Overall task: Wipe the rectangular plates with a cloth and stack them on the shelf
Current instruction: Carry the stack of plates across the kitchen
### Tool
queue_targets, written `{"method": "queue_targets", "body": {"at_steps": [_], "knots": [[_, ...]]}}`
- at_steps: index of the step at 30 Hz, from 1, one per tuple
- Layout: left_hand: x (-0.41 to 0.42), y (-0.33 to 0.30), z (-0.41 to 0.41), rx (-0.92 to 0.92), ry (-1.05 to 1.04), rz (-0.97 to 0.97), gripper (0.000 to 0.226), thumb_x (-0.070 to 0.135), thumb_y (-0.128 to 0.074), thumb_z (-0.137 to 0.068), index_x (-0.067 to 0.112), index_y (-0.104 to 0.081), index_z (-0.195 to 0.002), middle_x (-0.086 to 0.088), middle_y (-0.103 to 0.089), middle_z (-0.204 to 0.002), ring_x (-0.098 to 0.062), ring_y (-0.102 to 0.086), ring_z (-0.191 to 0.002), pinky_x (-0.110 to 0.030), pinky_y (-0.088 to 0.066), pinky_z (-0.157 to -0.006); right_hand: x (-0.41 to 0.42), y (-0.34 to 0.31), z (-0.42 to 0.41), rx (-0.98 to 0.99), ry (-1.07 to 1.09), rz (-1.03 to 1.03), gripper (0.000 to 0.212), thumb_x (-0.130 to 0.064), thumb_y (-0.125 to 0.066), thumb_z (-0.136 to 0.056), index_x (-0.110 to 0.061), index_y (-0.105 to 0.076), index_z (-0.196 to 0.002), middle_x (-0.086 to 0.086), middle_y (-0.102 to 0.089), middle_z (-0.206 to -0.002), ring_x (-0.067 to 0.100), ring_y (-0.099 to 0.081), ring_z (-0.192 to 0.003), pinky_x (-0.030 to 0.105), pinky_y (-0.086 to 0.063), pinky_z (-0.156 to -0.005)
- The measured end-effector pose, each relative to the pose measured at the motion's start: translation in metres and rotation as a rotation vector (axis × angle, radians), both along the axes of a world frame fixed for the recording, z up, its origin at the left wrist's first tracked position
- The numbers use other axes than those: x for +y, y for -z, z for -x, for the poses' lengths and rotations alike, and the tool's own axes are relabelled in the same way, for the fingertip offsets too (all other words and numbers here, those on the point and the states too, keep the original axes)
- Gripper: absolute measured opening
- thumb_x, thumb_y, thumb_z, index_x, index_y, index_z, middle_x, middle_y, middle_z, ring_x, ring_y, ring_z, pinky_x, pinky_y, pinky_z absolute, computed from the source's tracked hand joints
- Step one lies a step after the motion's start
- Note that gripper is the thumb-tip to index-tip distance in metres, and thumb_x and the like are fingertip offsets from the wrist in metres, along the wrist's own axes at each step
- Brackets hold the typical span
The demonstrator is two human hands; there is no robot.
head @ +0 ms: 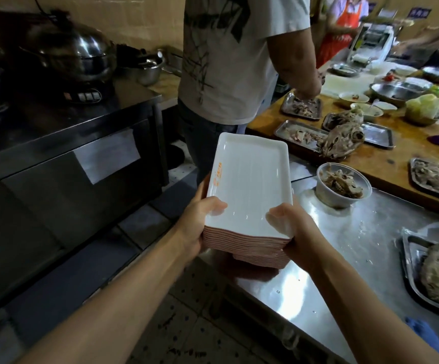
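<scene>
Gripping the stack of rectangular plates (249,185) with left hand (200,222) and right hand (295,232) at its near corners, keeping it level above the steel counter (344,232) edge.

I hold the plates (248,185) over the steel table's (349,261) left edge. A bowl (343,186) sits right of them; stove (63,143) to the left.
</scene>
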State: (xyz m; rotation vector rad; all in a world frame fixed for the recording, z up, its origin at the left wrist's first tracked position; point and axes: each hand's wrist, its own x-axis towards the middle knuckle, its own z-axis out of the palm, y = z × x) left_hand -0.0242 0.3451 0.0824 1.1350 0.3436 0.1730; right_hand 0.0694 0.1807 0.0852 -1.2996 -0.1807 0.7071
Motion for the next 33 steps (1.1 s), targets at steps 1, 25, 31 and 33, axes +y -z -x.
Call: {"method": "queue_targets", "body": {"at_steps": [1,25,31,33], "knots": [[0.002,-0.005,0.006,-0.009,-0.021,-0.008,0.055,-0.001,-0.046,-0.085,0.033,-0.047,-0.128,0.004,-0.074,-0.094,-0.017,-0.072,-0.08,-0.027,-0.055,-0.057,0.005,-0.007,0.003,-0.027,-0.026,0.005,0.045,-0.008,-0.052,-0.066,-0.018,-0.051,-0.11,0.002,-0.059,-0.082,0.005,-0.063,-0.061,0.018,-0.047,-0.047],[0.206,-0.062,0.138,-0.124,-0.38,-0.096,0.074,0.018,-0.06,-0.059,0.03,-0.05,-0.132,-0.002,-0.071,-0.106,-0.02,-0.07,-0.087,-0.028,-0.055,-0.06,0.238,-0.075,0.095,-0.424,-0.424,-0.115,0.082,-0.017,-0.056,-0.068,-0.048,-0.03,-0.139,-0.007,-0.055,-0.131,0.019,-0.057,-0.117,0.041,-0.053,-0.09],[0.279,-0.072,0.158,-0.129,-0.369,-0.125,0.07,0.017,-0.059,-0.059,0.032,-0.054,-0.127,-0.001,-0.072,-0.104,-0.019,-0.071,-0.085,-0.027,-0.054,-0.059,0.31,-0.078,0.119,-0.443,-0.375,-0.13,0.076,-0.015,-0.053,-0.07,-0.048,-0.035,-0.136,-0.012,-0.061,-0.12,0.013,-0.062,-0.106,0.03,-0.054,-0.079],[0.3,-0.075,0.161,-0.128,-0.368,-0.123,0.071,0.016,-0.058,-0.06,0.028,-0.053,-0.129,0.0,-0.073,-0.098,-0.017,-0.071,-0.081,-0.025,-0.054,-0.056,0.331,-0.079,0.122,-0.446,-0.374,-0.134,0.078,-0.014,-0.054,-0.07,-0.047,-0.032,-0.137,-0.014,-0.064,-0.113,0.01,-0.064,-0.101,0.025,-0.054,-0.074]]}}
